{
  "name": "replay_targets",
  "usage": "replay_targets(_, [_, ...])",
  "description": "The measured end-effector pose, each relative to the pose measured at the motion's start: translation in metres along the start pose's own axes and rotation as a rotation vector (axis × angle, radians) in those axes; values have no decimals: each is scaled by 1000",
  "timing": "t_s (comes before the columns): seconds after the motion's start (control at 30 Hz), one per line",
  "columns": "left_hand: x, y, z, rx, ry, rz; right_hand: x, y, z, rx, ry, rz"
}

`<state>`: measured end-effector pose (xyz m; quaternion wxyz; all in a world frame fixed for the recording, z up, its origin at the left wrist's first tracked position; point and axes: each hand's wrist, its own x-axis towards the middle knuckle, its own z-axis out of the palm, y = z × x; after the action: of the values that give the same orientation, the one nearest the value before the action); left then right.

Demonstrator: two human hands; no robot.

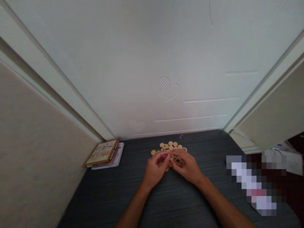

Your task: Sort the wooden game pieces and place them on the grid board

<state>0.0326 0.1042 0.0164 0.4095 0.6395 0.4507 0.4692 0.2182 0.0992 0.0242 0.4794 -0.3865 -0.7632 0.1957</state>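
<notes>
A heap of small round wooden discs (170,146) with dark marks lies on the dark tabletop (133,196) close to the wall. My left hand (155,169) and my right hand (187,167) meet over the near side of the heap. The fingers of both hands are curled and pinched together on discs; the fingertips touch each other near the middle. Some discs are hidden under my hands.
A wooden-framed board or box (102,152) lies on a thin book at the table's back left corner. A pale wall (166,63) with heart patterns rises behind the table. A pixelated patch (251,183) covers the right edge.
</notes>
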Motion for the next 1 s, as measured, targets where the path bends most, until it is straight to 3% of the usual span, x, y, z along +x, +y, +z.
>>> replay_targets(0.23, [0, 6, -9, 202, -38, 80, 2, 7, -6, -67, 3, 18])
replay_targets(0.43, [12, -5, -36, 469, 8, 289, 8, 33, -38, -185, 109, 146])
replay_targets(0.67, [18, -31, -49, 581, 66, 233, 2, 72, -59, -237, 66, 205])
replay_targets(1.0, [16, -30, -46, 690, 16, 220, -5, 95, -55, -275, -52, 196])
